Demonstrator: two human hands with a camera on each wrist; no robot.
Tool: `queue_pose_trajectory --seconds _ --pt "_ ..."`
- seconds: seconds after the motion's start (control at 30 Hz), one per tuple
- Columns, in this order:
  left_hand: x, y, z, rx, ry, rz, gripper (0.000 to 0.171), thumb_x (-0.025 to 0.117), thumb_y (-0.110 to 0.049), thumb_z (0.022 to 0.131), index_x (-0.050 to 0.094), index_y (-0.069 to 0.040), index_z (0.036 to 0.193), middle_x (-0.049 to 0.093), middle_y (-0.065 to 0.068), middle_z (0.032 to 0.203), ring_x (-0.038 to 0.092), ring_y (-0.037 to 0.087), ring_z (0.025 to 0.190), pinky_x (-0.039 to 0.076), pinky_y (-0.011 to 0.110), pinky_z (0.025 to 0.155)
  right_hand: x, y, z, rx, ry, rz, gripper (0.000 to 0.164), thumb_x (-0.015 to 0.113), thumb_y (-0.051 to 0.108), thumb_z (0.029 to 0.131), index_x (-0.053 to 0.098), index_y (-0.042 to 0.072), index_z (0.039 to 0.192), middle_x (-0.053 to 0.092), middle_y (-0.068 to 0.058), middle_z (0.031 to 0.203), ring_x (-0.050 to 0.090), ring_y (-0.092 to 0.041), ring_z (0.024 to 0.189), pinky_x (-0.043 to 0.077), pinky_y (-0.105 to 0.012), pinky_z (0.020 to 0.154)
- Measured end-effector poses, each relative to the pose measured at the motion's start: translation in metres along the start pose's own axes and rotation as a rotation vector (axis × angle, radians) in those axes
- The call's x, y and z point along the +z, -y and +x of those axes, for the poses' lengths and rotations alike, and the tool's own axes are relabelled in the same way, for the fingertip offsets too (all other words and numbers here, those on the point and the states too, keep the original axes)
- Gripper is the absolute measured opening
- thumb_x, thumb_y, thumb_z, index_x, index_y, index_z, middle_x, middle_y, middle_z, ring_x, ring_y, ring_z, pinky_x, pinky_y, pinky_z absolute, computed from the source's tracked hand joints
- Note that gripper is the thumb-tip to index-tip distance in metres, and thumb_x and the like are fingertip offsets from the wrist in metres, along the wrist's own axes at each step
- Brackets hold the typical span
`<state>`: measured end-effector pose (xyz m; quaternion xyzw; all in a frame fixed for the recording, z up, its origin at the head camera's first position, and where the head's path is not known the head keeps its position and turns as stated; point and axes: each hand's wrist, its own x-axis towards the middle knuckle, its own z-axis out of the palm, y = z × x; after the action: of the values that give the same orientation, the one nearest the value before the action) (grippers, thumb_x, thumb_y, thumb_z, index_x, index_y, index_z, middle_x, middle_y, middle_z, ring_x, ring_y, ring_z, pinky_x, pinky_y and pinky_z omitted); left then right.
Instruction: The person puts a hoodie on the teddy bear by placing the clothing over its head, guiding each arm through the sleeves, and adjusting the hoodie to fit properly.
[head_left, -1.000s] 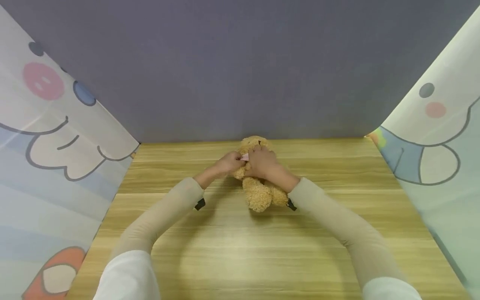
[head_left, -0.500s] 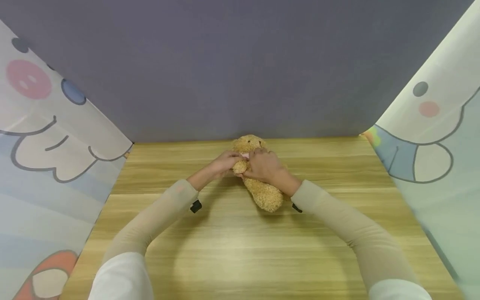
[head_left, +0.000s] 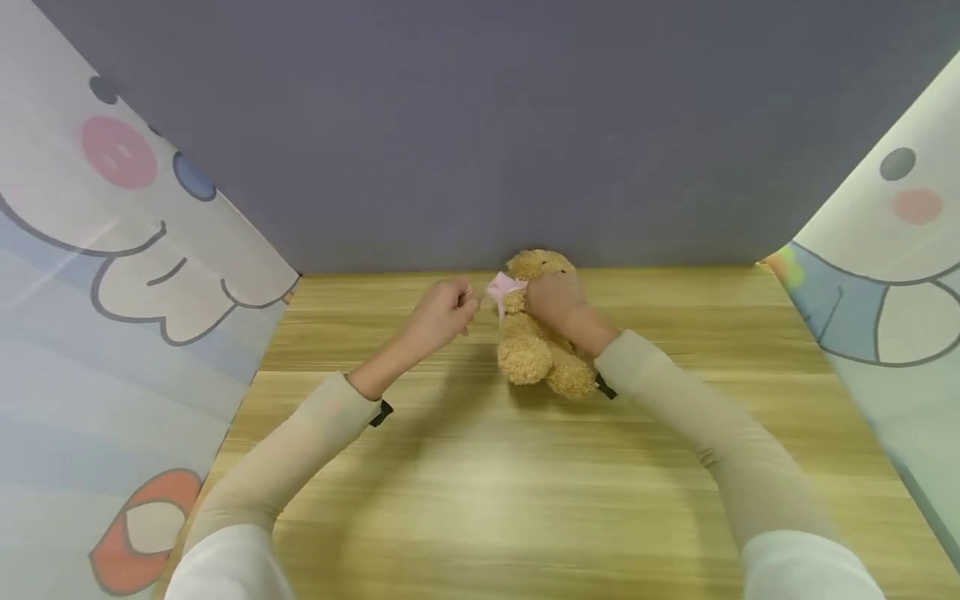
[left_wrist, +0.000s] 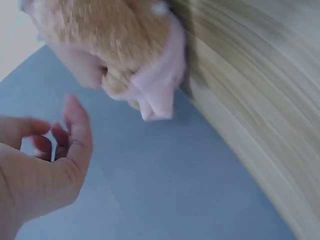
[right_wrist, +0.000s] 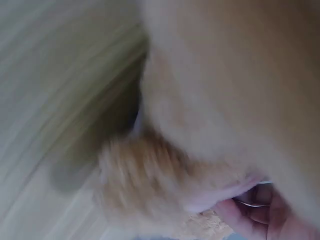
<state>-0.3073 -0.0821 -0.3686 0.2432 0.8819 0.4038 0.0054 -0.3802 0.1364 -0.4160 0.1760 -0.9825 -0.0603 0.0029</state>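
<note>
A tan plush teddy bear with a pink cloth piece around its upper body is near the back of the table, legs toward me. My right hand grips the bear at its chest, covering part of its face; in the right wrist view the fingers are against the pink cloth. To the bear's left, apart from it, is my left hand. Its fingers curve loosely with nothing between them in the left wrist view. A corner of the pink cloth sticks out on the side nearest that hand.
The wood-grain table ends at a grey back panel. Side walls with cartoon prints, the left wall and the right wall, flank it. Black wrist devices show under the sleeves.
My left hand has come off the bear and moved to the left. The bear has turned so both legs show, and the pink cloth now sticks out. My right hand stays on the bear.
</note>
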Motion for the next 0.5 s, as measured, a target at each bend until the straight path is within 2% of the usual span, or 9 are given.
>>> queue_pose_trajectory --seconds 0.1,0.13,0.2,0.27,0.37,0.5 --pt "0.007 0.013 0.008 -0.051 0.045 0.112 0.009 0.058 -0.01 0.102 0.058 -0.003 0.096 0.063 0.01 0.088 0.062 0.02 0.073 0.053 0.028 0.062 0.0 0.002 -0.002 -0.029 0.043 0.003 0.041 0.051 0.034 0.105 0.066 0.014 0.073 0.067 -0.007 0.074 0.066 -0.026 0.069 0.054 -0.047 0.062" --pt "0.011 0.018 0.012 -0.063 0.068 0.137 0.01 0.06 -0.01 0.101 0.061 -0.001 0.103 0.065 0.011 0.095 0.064 0.021 0.079 0.054 0.029 0.065 0.001 0.003 -0.003 -0.029 0.047 0.001 0.04 0.049 0.033 0.105 0.066 0.013 0.075 0.067 -0.007 0.076 0.066 -0.026 0.069 0.055 -0.046 0.062" --pt "0.021 0.03 0.019 -0.079 0.111 0.17 0.021 0.062 -0.014 0.101 0.063 0.002 0.116 0.066 0.014 0.108 0.066 0.024 0.091 0.056 0.029 0.074 0.001 0.006 -0.006 -0.032 0.041 0.003 0.036 0.05 0.034 0.104 0.069 0.008 0.087 0.068 -0.01 0.083 0.068 -0.028 0.075 0.057 -0.046 0.066" --pt "0.03 0.041 0.026 -0.091 0.125 0.153 0.028 0.063 -0.014 0.102 0.062 0.004 0.123 0.064 0.018 0.117 0.067 0.028 0.101 0.058 0.033 0.081 0.0 0.01 -0.009 -0.053 0.03 0.024 0.038 0.051 0.035 0.103 0.068 0.001 0.101 0.069 -0.014 0.091 0.069 -0.031 0.082 0.058 -0.048 0.071" --pt "0.041 0.057 0.033 -0.095 0.075 0.104 0.028 0.062 -0.012 0.102 0.061 0.004 0.125 0.065 0.019 0.119 0.068 0.031 0.104 0.058 0.035 0.084 0.0 0.015 -0.013 -0.111 0.004 0.094 0.043 0.048 0.036 0.103 0.063 -0.004 0.111 0.067 -0.017 0.095 0.068 -0.034 0.086 0.057 -0.049 0.076" --pt "0.049 0.073 0.034 -0.082 -0.033 0.047 0.023 0.064 -0.003 0.097 0.061 0.004 0.119 0.066 0.019 0.114 0.069 0.031 0.101 0.059 0.036 0.083 0.002 0.02 -0.014 -0.169 -0.049 0.172 0.038 0.043 0.031 0.105 0.062 0.0 0.095 0.061 -0.013 0.082 0.061 -0.028 0.072 0.055 -0.045 0.065"
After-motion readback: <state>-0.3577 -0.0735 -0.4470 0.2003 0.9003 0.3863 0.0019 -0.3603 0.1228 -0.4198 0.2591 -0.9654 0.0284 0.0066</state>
